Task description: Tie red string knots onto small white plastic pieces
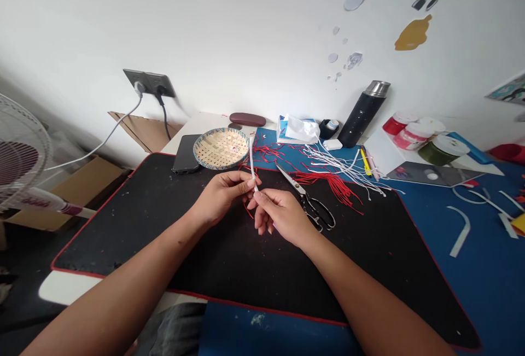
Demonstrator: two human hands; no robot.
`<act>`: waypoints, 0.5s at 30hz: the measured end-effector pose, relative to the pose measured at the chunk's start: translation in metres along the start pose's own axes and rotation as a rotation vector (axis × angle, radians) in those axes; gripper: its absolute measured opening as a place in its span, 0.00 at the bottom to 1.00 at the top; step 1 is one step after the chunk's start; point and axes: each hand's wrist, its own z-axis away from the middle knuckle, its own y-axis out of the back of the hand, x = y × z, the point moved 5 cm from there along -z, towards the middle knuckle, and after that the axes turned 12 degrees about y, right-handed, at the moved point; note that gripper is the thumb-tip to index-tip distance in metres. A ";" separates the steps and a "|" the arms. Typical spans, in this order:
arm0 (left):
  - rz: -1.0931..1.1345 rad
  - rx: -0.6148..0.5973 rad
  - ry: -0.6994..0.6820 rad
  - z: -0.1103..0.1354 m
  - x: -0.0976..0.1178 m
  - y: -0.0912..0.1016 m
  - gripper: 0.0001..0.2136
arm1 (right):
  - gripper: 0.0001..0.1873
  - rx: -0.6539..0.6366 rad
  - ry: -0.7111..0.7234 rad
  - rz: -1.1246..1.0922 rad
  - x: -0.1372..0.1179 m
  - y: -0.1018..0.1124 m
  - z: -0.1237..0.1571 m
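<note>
A narrow white strip [251, 160] stands up between my hands, its lower end pinched at my fingertips. My left hand [225, 194] grips it between thumb and forefinger. Just below and to the right, my right hand [283, 215] is closed at the strip's bottom end, its other fingers curled. A bit of red cord [248, 211] shows under my left fingers; whether it is joined to the strip I cannot tell. Scissors [305, 196] lie on the black mat [135, 225] beside my right hand. Behind the strip sits a shallow woven basket [219, 149].
Red cords [334, 185] and knotted white cords [348, 164] lie at the back right. Beyond them stand a tissue box [297, 130], a leaning black flask [365, 112] and thread spools [443, 151]. A phone [186, 155] lies left of the basket; a fan [20, 153] stands far left.
</note>
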 end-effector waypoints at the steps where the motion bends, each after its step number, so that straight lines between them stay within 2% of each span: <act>1: -0.002 -0.001 -0.010 0.000 0.000 0.000 0.12 | 0.25 -0.009 -0.004 -0.002 0.000 0.000 0.000; 12: 0.109 -0.068 0.093 0.000 0.000 -0.001 0.15 | 0.26 -0.081 0.001 -0.013 -0.003 -0.002 0.001; 15: 0.134 -0.107 0.162 0.002 0.001 0.001 0.14 | 0.27 -0.025 0.018 -0.031 -0.008 0.005 0.000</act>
